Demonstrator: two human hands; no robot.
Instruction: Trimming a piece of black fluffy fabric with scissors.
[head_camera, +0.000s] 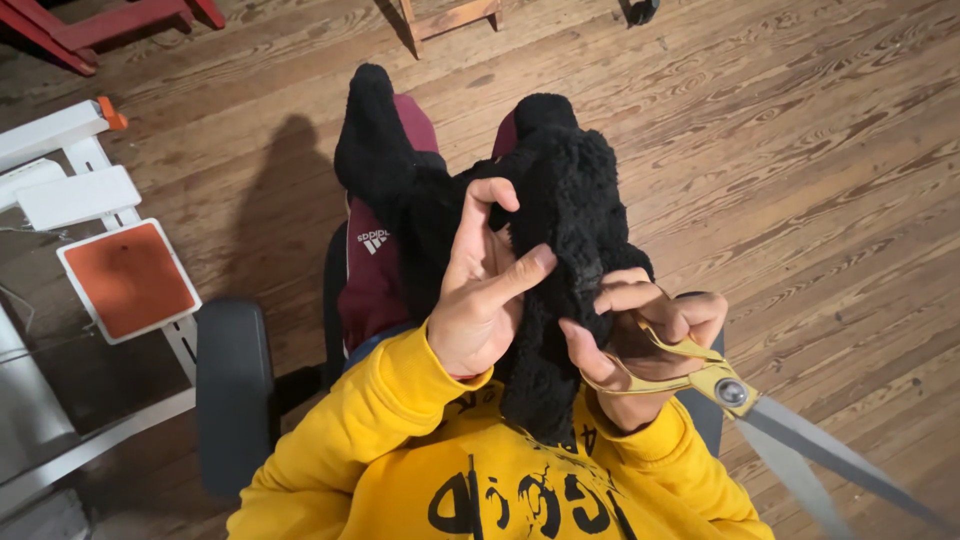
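A fuzzy black piece of fabric drapes over my lap and hangs down in front of my yellow sweatshirt. My left hand pinches its upper edge between thumb and fingers. My right hand has its fingers through the gold handles of a pair of scissors, thumb pressed against the fabric. The steel blades are parted and point down to the right, away from the cloth.
I sit in a dark chair with a black armrest at my left. A white frame with an orange square pad stands at the left. A red wooden stand and a wooden stool leg lie ahead on the plank floor.
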